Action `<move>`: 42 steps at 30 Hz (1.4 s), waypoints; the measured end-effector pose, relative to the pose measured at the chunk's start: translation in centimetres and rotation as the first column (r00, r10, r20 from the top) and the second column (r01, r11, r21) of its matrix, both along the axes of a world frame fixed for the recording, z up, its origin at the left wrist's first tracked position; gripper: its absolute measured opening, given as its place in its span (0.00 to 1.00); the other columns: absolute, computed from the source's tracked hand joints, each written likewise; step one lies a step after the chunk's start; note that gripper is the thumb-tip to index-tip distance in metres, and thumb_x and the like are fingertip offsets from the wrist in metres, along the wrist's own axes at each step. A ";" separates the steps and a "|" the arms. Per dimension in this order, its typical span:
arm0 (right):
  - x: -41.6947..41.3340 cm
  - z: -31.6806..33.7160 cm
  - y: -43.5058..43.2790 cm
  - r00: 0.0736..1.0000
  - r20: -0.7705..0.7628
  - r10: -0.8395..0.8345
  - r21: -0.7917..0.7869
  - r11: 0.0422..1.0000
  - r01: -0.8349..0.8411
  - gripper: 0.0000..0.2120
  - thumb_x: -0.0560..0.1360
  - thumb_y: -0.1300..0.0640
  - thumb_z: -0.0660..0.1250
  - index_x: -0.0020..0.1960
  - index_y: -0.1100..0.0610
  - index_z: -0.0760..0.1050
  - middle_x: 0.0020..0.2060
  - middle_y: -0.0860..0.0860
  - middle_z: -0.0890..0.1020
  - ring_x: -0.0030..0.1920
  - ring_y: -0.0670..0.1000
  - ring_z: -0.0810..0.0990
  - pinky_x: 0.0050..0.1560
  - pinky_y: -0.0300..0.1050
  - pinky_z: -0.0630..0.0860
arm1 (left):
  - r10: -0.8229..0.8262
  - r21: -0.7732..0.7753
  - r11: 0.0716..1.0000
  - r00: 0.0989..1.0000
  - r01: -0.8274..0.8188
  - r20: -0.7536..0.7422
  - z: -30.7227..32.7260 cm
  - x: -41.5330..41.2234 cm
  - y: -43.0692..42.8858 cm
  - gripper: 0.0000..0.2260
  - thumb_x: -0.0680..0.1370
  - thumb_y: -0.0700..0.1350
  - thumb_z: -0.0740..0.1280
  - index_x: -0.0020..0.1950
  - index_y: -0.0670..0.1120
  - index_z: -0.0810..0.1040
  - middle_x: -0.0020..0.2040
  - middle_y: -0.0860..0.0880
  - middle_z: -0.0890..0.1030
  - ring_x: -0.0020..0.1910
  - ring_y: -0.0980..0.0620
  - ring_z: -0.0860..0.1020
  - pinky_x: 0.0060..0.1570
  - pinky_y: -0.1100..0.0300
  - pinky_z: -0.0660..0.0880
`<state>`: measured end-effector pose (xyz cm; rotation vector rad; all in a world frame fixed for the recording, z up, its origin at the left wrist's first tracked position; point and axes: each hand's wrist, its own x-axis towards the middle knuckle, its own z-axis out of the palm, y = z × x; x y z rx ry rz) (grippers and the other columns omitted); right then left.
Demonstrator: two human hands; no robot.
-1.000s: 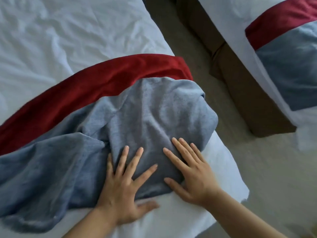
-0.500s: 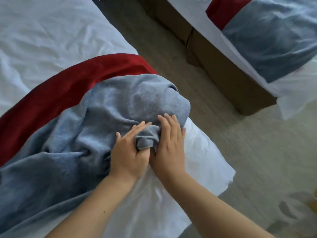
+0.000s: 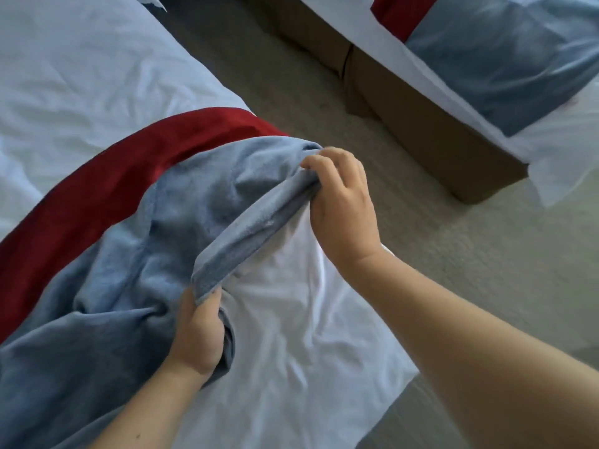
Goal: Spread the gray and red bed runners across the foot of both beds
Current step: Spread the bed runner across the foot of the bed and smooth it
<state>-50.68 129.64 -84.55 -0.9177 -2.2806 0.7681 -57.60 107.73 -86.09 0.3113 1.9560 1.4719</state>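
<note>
While the far runner (image 3: 505, 59) is lying flat across the far bed (image 3: 421, 124) at 1 o'clock, apparently finished, the near runner (image 3: 129, 241) is sitting bunched on the near bed (image 3: 291, 319), centre to 9 o'clock. The left hand (image 3: 197, 332) and right hand (image 3: 343, 202) are clamping its gray hem, spaced apart, holding the edge taut. Judged remaining: drawing the gray panel flat toward the corner at 5 o'clock.

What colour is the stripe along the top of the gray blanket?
Red. The stripe borders the gray runner, clearest in the head view.
</note>
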 end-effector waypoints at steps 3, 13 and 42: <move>-0.1 0.0 -0.7 0.996 0.043 -0.084 -0.096 0.991 0.088 0.08 0.74 0.62 0.69 0.51 0.63 0.73 0.50 0.57 0.76 0.51 0.57 0.73 0.53 0.48 0.71 | 0.062 0.092 0.994 0.998 -0.059 -0.032 0.0 0.6 0.7 0.16 0.80 0.60 0.57 0.58 0.64 0.83 0.60 0.59 0.83 0.65 0.60 0.78 0.63 0.62 0.73; -2.1 -1.8 -1.1 0.984 0.136 -0.112 -0.388 0.908 0.157 0.15 0.74 0.64 0.63 0.56 0.51 0.81 0.54 0.43 0.82 0.54 0.44 0.77 0.50 0.33 0.67 | 0.044 0.147 0.987 0.993 -0.060 0.110 -2.4 1.7 0.9 0.18 0.77 0.63 0.60 0.64 0.67 0.81 0.66 0.61 0.80 0.71 0.61 0.73 0.71 0.56 0.68; 0.7 1.9 -16.2 0.802 0.254 0.541 -0.128 0.840 -0.527 0.27 0.66 0.64 0.57 0.62 0.56 0.79 0.62 0.51 0.80 0.71 0.56 0.72 0.76 0.63 0.57 | -0.392 -0.506 0.862 0.652 0.015 -0.649 -5.6 6.5 -1.8 0.22 0.88 0.39 0.39 0.82 0.35 0.44 0.72 0.29 0.60 0.68 0.33 0.58 0.72 0.34 0.53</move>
